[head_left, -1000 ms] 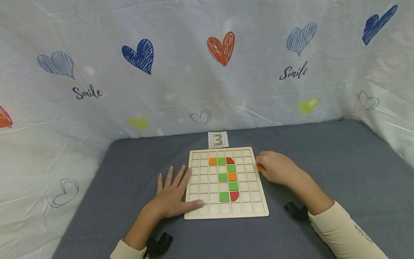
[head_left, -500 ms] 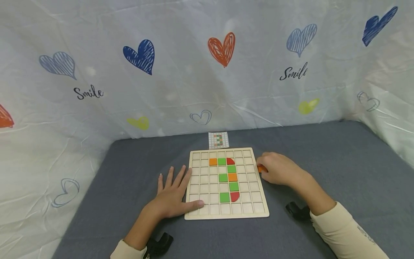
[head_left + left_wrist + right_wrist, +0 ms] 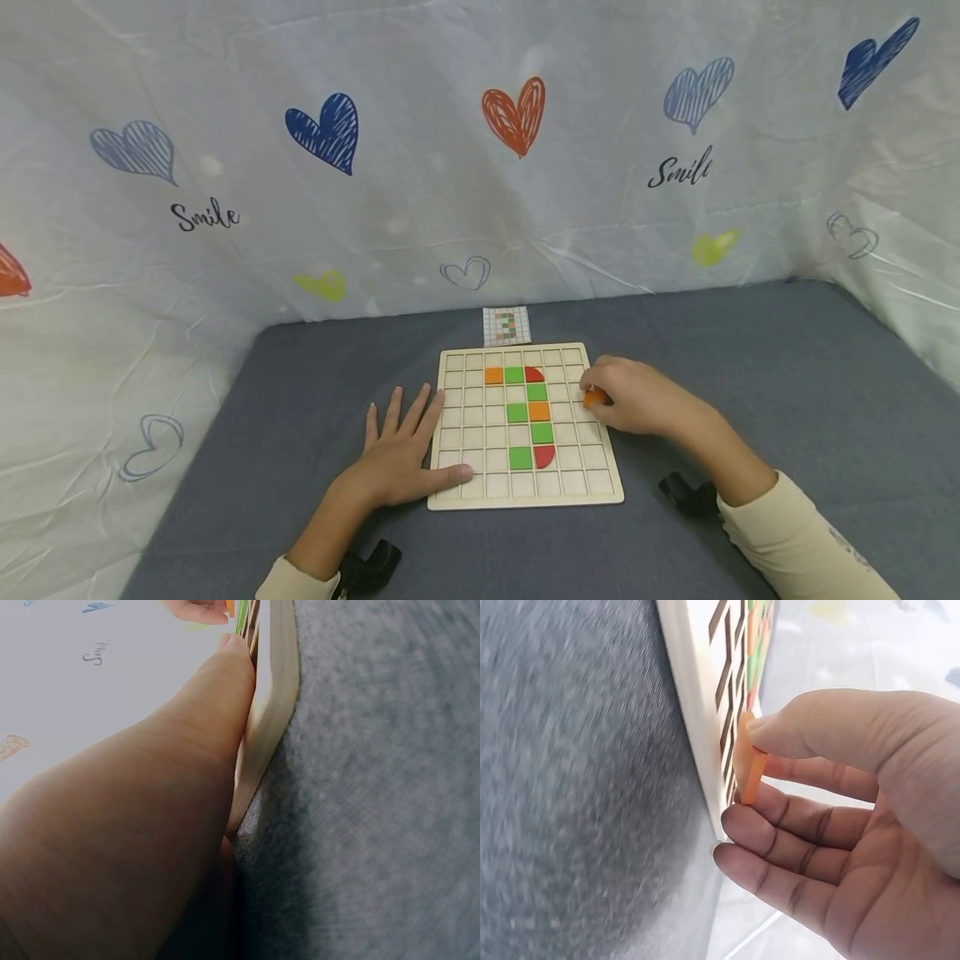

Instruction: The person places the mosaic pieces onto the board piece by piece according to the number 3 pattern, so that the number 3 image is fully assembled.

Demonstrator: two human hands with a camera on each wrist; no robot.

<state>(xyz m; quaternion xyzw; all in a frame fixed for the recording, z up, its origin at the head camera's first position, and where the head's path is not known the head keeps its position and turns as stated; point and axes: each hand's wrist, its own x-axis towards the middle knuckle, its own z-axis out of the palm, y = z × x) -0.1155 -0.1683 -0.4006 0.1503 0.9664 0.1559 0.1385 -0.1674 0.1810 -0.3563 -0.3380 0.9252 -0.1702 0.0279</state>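
Note:
A wooden grid board (image 3: 491, 483) lies on the table, with green, orange and red tiles set in several of its cells. My left hand (image 3: 401, 467) lies spread at the board's left side, its thumb on the lower left cells and its fingers partly on the cloth. At the right edge, my right hand (image 3: 637, 396) pinches an orange tile (image 3: 751, 765) between thumb and fingers, just over the board's rim. Red pieces, such as the lower red tile (image 3: 544, 456), have one rounded corner. In the left wrist view, the left thumb (image 3: 217, 682) covers much of the board.
A small printed card (image 3: 506, 326) with a coloured grid pattern lies behind the board. Dark grey cloth (image 3: 337, 358) covers the table. A pale curtain (image 3: 420, 208) with hearts and "Smile" lettering hangs behind. Black straps with mounts sit at both wrists.
My right hand has moved slightly left with the orange tile, from beside the board to over its right edge. The left hand and the set tiles stay where they were.

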